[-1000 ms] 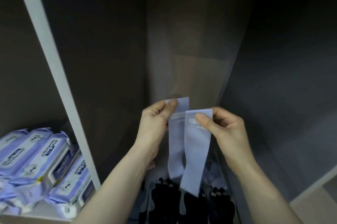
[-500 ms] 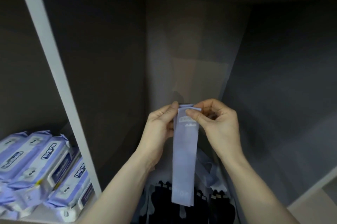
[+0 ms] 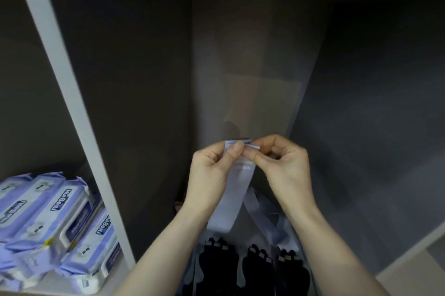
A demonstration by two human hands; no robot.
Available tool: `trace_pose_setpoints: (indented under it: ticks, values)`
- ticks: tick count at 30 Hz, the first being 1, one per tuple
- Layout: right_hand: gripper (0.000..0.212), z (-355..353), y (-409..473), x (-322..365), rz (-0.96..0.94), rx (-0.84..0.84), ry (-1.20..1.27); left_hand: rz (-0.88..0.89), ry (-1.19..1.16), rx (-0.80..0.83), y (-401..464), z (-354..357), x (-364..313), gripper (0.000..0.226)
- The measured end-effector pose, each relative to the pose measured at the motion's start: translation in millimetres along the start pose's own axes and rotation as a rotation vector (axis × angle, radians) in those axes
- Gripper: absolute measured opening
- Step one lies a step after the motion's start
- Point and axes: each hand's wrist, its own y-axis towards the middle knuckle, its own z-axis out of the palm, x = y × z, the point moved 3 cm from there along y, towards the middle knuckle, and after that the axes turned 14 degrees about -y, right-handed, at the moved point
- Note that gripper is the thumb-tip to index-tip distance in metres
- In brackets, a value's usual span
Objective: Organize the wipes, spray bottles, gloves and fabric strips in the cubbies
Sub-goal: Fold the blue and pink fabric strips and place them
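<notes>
From the head camera, both forearms rise from the bottom edge into the middle cubby and meet in front of its back wall [image 3: 252,59]. The left hand [image 3: 212,170] is turned with its thumb uppermost, fingers curled; the right hand [image 3: 284,163] faces it, knuckles up, wrist bent inward.

Each grip is closed on the top edge of a pale lavender fabric strip [image 3: 237,189]: the left thumb pinches it against the curled fingers, and the right thumb and forefinger pinch it just beside, thumb tips nearly touching. The strip hangs straight down between the wrists, apparently doubled, though the layers are hard to tell apart. Its lower end stops just above the black gloves [image 3: 219,264], which lie in a row on the cubby floor, cut off by the bottom of the frame.

More lavender strips [image 3: 267,213] lie loose behind the right forearm, partly hidden by it; their number cannot be made out.

Left of the white divider [image 3: 72,107], the neighbouring cubby holds packs of wipes [image 3: 60,218] stacked on edge, the leftmost cut off by the frame.
</notes>
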Motion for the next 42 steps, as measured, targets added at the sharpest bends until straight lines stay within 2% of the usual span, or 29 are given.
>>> trace_pose_setpoints:
  ticks: [4, 7, 10, 13, 16, 20, 23, 26, 29, 31, 33, 35, 39, 40, 42]
  values:
    - [0.026, -4.7, 3.0, -4.0, -0.074, -0.064, -0.171, 0.029, 0.021, 0.015, -0.1, -0.6, -0.6, 0.022]
    - [0.017, -7.0, 3.5, -1.8, -0.200, -0.045, -0.308, 0.007, 0.035, 0.054, 0.2, -2.8, 0.0, 0.021]
    - [0.015, -9.7, 3.1, -1.4, -0.263, -0.043, -0.354, -0.136, -0.052, 0.096, -0.4, -8.0, 3.8, 0.018]
    - [0.014, -6.6, 0.6, -4.2, -0.102, 0.100, -0.131, -0.353, -0.195, 0.227, -3.6, -14.5, 13.6, 0.028]
    - [0.016, -0.8, 2.1, -12.2, 0.014, 0.260, -0.064, -0.390, -0.127, 0.348, -6.0, -13.2, 24.4, 0.022]
    - [0.020, -3.4, 15.2, -17.6, -0.096, 0.171, -0.266, -0.258, -0.088, 0.152, -2.8, -7.0, 34.0, 0.010]
    - [0.013, -8.1, 24.2, -12.3, -0.111, 0.191, -0.143, -0.154, -0.034, 0.071, -0.3, -5.1, 35.2, 0.008]
    - [0.009, -20.4, 42.5, -20.0, -0.145, 0.140, -0.138, 0.000, 0.064, -0.146, 7.5, -18.3, 35.9, 0.023]
    - [0.027, -38.3, 67.5, -81.2, -0.032, -0.005, -0.251, 0.074, 0.093, -0.323, 13.9, -38.3, 32.9, 0.030]
    - [0.025, -44.8, 73.5, -142.9, 0.133, -0.020, -0.449, 0.076, 0.090, -0.348, 14.3, -46.1, 29.1, 0.029]
    - [0.014, -40.6, 61.3, -202.0, 0.322, 0.190, -0.756, 0.034, 0.043, -0.360, 12.4, -47.3, 27.2, 0.029]
    - [0.020, -31.4, 32.8, -250.7, 0.410, 0.477, -1.002, -0.054, -0.053, -0.390, 10.0, -46.5, 28.7, 0.030]
    - [0.031, -22.0, -17.8, -297.7, 0.334, 0.911, -1.267, -0.108, -0.070, -0.366, 5.7, -45.8, 31.5, 0.042]
    - [0.037, -23.7, -23.3, -303.7, 0.305, 0.974, -1.355, -0.104, -0.054, -0.353, 4.5, -45.6, 31.8, 0.043]
    - [0.041, -27.8, -25.5, -313.4, 0.265, 0.986, -1.475, -0.094, -0.032, -0.342, 3.1, -45.1, 31.5, 0.034]
